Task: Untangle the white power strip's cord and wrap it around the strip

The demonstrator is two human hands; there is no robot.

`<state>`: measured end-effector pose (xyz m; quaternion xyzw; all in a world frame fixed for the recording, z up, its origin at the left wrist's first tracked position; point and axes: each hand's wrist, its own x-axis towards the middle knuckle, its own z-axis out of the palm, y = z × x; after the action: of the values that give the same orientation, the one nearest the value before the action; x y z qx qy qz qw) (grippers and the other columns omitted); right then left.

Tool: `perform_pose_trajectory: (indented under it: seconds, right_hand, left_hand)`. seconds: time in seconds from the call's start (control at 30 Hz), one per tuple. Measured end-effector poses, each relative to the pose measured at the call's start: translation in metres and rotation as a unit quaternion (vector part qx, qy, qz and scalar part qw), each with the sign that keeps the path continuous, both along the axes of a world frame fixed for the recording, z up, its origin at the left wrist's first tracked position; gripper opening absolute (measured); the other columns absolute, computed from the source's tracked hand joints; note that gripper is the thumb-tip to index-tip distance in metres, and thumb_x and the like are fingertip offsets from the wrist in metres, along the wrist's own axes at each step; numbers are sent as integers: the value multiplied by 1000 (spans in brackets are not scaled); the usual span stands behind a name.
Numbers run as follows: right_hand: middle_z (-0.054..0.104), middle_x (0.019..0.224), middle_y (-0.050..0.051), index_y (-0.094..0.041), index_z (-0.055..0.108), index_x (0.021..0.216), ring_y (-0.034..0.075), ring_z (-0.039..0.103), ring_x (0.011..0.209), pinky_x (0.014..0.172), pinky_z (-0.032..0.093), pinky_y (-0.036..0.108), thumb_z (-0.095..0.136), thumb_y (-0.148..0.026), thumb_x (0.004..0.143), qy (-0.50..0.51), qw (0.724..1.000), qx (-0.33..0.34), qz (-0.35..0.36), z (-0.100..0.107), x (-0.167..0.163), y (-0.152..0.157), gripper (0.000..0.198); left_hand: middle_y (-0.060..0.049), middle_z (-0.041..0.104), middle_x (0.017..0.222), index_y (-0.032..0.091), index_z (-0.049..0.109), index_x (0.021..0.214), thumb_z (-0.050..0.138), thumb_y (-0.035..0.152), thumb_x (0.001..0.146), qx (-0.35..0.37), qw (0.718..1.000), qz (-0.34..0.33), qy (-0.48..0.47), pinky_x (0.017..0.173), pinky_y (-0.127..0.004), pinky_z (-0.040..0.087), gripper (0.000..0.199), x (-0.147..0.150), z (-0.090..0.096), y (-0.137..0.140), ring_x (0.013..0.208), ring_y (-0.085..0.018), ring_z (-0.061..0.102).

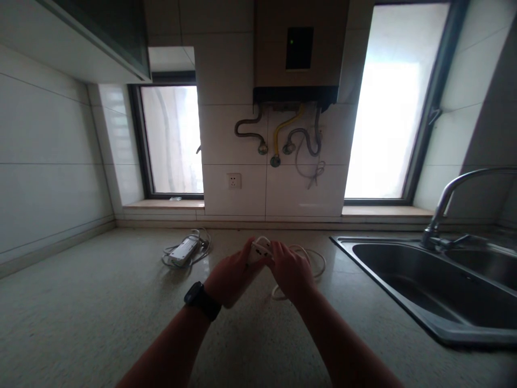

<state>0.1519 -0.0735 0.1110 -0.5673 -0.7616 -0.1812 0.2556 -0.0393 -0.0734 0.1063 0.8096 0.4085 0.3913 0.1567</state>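
Note:
A white power strip [258, 252] with dark socket holes is held above the countertop, tilted, in front of me. My left hand [232, 274], below a black wristwatch [202, 300], is wrapped round its body. At its far end my right hand [291, 265] has its fingers closed on the white cord [264, 240], which bends over the strip's end. More of that cord lies in loose loops [319, 264] beside and under my right hand. Fingers cover part of the strip and cord.
On the left of the countertop [121, 312] lies a second white power strip [186, 250] with its cord wound round it. A steel sink [404, 275] with a faucet [440, 210] is at the right. A wall socket [233, 181] and a water heater [299, 54] are on the tiled wall.

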Motion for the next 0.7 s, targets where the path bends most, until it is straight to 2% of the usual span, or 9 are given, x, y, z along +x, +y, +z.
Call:
perform_pose_trajectory:
  seconds: [0.1,0.23,0.4,0.53,0.7]
  right_hand:
    - [71,109,10,-21,53,117,27,73,88,64,45,31,56,-43,100,14,1000,-8,4,-1,-1,1,28]
    - [70,118,11,-21,47,125,26,73,87,66,44,30,56,-40,100,89,995,-25,36,-3,-2,3,32]
    - [73,94,7,-20,48,109,23,71,80,66,43,28,52,-29,100,184,971,-38,149,-1,2,4,13]
    - [71,87,4,-21,53,102,20,69,77,70,45,27,48,-22,98,202,951,-6,234,3,5,2,7]
    - [71,91,6,-21,59,101,20,68,84,77,48,28,49,-18,96,225,939,53,255,4,5,2,12]
  left_hand:
    - [-15,70,115,23,44,145,54,54,95,-2,999,-33,-19,84,-37,47,60,-1,-2,2,99,-31,69]
    - [-17,68,120,23,47,142,51,52,97,-5,1000,-7,3,85,-38,47,54,0,-2,3,100,-31,69]
    - [-19,71,116,20,34,152,40,50,101,-18,996,76,42,82,-40,46,59,-1,2,2,99,-34,70]
    - [-19,72,113,18,40,146,39,49,102,-21,994,98,41,80,-38,45,54,-3,2,3,99,-33,70]
    - [-18,74,101,19,50,134,34,55,101,-16,994,98,40,74,-37,43,51,0,-2,3,89,-33,71]
